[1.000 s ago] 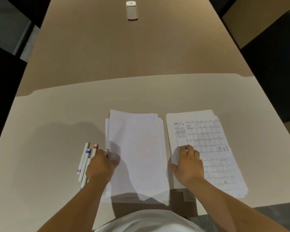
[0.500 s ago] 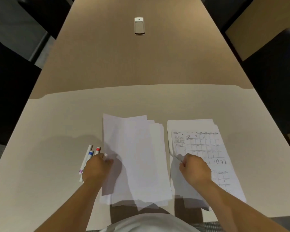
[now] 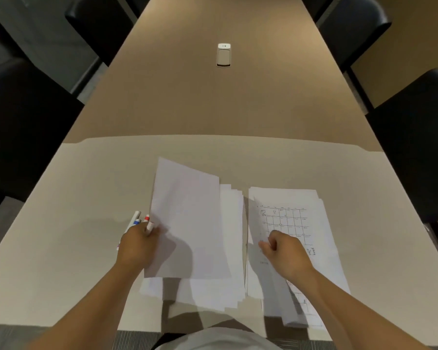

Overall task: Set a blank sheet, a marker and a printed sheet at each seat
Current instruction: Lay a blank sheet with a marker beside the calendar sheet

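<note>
A blank sheet (image 3: 187, 218) is lifted off the blank stack (image 3: 228, 286) in front of me; my left hand (image 3: 137, 243) pinches its left edge and also holds a marker. Several markers (image 3: 137, 219) with red and blue bands lie just left of that stack, partly hidden by the hand. To the right lies the printed stack (image 3: 314, 248) with a calendar grid. My right hand (image 3: 286, 256) pinches the left edge of the top printed sheet (image 3: 283, 223), which curls up off the stack.
The long beige table (image 3: 213, 102) stretches ahead, with a small white device (image 3: 223, 55) on its far middle. Dark chairs (image 3: 23, 122) stand along both sides, another (image 3: 415, 135) on the right. The table's near edge is right below my arms.
Both top sheets have risen off their stacks. The blank sheet has tilted and shifted left with my left hand; my right hand went from flat on the printed stack to pinching its top sheet.
</note>
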Tool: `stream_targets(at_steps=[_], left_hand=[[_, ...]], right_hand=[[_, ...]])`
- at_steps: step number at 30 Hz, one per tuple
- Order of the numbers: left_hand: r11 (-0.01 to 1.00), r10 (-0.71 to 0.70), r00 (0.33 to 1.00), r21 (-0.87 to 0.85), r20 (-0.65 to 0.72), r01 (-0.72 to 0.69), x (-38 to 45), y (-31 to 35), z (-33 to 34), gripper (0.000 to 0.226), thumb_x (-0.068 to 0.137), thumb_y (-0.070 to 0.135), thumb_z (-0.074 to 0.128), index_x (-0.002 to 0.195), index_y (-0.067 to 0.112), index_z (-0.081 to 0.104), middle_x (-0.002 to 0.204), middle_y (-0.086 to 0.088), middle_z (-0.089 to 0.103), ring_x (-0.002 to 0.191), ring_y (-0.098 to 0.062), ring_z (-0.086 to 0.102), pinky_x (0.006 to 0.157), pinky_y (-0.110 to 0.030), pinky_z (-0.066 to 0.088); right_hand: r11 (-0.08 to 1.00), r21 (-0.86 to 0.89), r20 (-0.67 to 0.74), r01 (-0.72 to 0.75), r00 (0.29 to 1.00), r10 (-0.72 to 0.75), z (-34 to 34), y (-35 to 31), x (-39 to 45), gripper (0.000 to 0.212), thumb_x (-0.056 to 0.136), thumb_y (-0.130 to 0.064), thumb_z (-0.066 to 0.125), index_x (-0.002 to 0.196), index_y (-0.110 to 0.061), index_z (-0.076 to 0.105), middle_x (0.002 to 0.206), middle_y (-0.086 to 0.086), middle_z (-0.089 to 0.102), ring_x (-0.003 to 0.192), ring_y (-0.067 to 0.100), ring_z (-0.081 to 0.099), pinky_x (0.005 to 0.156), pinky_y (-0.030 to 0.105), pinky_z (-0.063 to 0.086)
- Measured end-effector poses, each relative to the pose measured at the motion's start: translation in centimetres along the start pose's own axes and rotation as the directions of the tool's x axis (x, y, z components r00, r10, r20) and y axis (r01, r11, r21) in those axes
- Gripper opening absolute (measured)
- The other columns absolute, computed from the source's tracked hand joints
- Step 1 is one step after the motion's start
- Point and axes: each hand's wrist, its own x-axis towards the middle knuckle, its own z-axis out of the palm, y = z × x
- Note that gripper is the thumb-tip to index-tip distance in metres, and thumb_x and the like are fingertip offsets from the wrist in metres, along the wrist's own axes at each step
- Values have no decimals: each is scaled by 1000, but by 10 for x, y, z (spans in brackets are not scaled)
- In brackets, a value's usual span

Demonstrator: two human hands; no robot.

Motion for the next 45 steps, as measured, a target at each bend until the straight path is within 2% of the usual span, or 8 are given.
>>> stream_targets(at_steps=[11, 15, 21, 25, 28, 30, 41, 45], left_hand=[[935, -9, 999, -356, -47, -8, -42, -22, -59, 30, 94, 19, 57, 67, 7, 58, 60, -7, 56, 57, -22, 51, 55, -29, 39], [924, 4, 998, -380, -67, -29, -37, -53, -92, 32, 94, 20, 57, 64, 9, 53, 55, -5, 53, 57, -21, 50, 58, -31, 39], [940, 77, 994, -327, -75, -97, -17, -133, -171, 38, 92, 16, 52, 56, 7, 46, 38, -8, 47, 37, -17, 42, 51, -31, 38], [936, 72, 993, -337, -93, -99, -3, -193, -237, 43, 90, 15, 55, 50, 14, 39, 36, -2, 40, 37, -17, 36, 51, -31, 32], [886, 27, 997, -461, -73, -58, 3, -225, -282, 41, 90, 13, 57, 57, 18, 33, 47, -1, 29, 46, -16, 25, 51, -29, 22], [879, 50, 996, -470, -72, -78, 12, -242, -310, 38, 89, 11, 57, 61, 17, 32, 52, -2, 27, 50, -16, 22, 52, -29, 19], [922, 284, 955, -250, -83, -296, 138, -238, -401, 35, 89, 21, 53, 61, 8, 36, 52, 4, 38, 54, -17, 36, 56, -34, 30], [891, 441, 890, -65, -113, -450, 208, -196, -424, 45, 89, 22, 61, 50, 24, 40, 44, 9, 42, 48, -10, 40, 50, -28, 30]], right_hand=[[958, 9, 15, 286, 958, -286, 0, -82, -3, 41, 88, -15, 52, 56, -18, 26, 50, -7, 26, 50, 12, 24, 51, 29, 24], [942, 28, 10, 334, 942, -335, 23, -132, -20, 43, 88, -16, 52, 55, -18, 26, 50, -7, 25, 50, 11, 23, 51, 29, 24], [919, -51, 3, 391, 920, -392, 89, -230, -52, 44, 90, -20, 51, 53, -20, 28, 49, -6, 29, 48, 11, 27, 49, 27, 26], [920, -66, -25, 386, 921, -388, 135, -296, -74, 44, 89, -18, 52, 52, -20, 28, 49, -5, 30, 49, 12, 31, 50, 27, 25], [936, -73, -32, 343, 938, -346, 160, -337, -82, 41, 87, -20, 51, 54, -18, 27, 52, -5, 30, 50, 19, 41, 51, 28, 26], [948, -78, -63, 307, 948, -312, 175, -362, -85, 40, 87, -19, 50, 54, -18, 28, 52, -6, 29, 49, 15, 33, 50, 27, 24], [990, -58, -174, 128, 975, -136, 247, -469, -17, 37, 92, -19, 46, 57, -20, 35, 57, -3, 42, 52, 12, 40, 47, 26, 26], [999, 42, -237, 11, 971, -1, 274, -498, 39, 37, 89, -20, 47, 55, -19, 32, 54, -2, 37, 50, 15, 34, 47, 25, 25]])
